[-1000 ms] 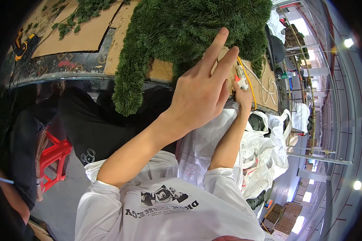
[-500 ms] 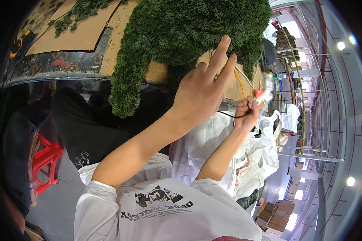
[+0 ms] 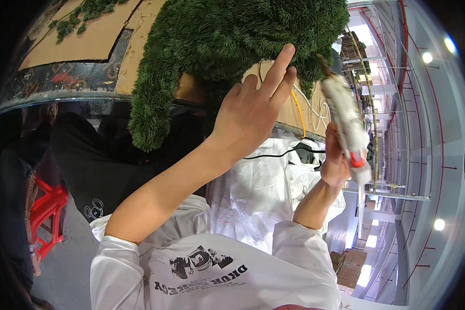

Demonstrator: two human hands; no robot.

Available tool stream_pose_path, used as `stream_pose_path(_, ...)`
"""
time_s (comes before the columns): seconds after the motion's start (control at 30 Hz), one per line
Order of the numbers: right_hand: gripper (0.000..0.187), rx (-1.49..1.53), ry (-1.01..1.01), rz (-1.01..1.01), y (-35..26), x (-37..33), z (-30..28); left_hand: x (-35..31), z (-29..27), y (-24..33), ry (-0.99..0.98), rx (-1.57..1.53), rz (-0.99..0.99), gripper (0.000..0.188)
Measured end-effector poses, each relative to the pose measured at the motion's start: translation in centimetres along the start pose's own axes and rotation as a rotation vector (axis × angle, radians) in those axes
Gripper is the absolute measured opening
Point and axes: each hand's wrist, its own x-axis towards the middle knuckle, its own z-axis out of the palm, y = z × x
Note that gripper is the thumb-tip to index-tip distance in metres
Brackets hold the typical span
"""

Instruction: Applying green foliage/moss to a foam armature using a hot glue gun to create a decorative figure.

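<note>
Right hand (image 3: 337,163) is gripping a white gun-shaped plastic tool (image 3: 346,111) with a red-orange part, fingers curled round its lower portion; tool is blurring, its dark tip pointing up by the right edge of the dark-green, fine-needled bushy foliage (image 3: 243,36), contact can't be told; thin black cord (image 3: 274,155) is trailing left of the right hand; left hand (image 3: 248,116) is hovering before the foliage, two fingers stretching out slightly apart, others curling under, gripping nothing that shows, palm hidden, fingertip contact unclear; foliage is lying over flat tan cardboard (image 3: 129,62), a narrow strand (image 3: 152,103) hanging past the dark worn tabletop (image 3: 41,85); tool is probably handling light, stiff and smooth, best taken by the handle, away from the tip; foliage is looking soft, springy, easily snagged, best taken by its thick body
</note>
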Motion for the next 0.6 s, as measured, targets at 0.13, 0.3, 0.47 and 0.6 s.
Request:
stream_pose_path(0.13, 0.033, 0.054, -0.041, -0.220, -3.8, 3.7, 0.2, -0.2, 1.5, -0.4, 0.123, 0.042, 0.003, 0.060)
stream_pose_path(0.3, 0.036, -0.024, -0.156, -0.242, -5.6, 5.3, -0.5, -0.5, 2.0, -0.5, 0.115, 0.112, 0.006, 0.065)
stream_pose_path(0.47, 0.038, -0.057, -0.153, -0.206, -6.1, 5.8, -0.2, -0.6, 2.0, -0.6, 0.094, 0.079, 0.009, 0.069)
stream_pose_path(0.6, 0.037, -0.022, -0.182, -0.216, -6.1, 6.1, -0.2, -0.8, 2.2, -0.6, 0.096, 0.059, 0.005, 0.070)
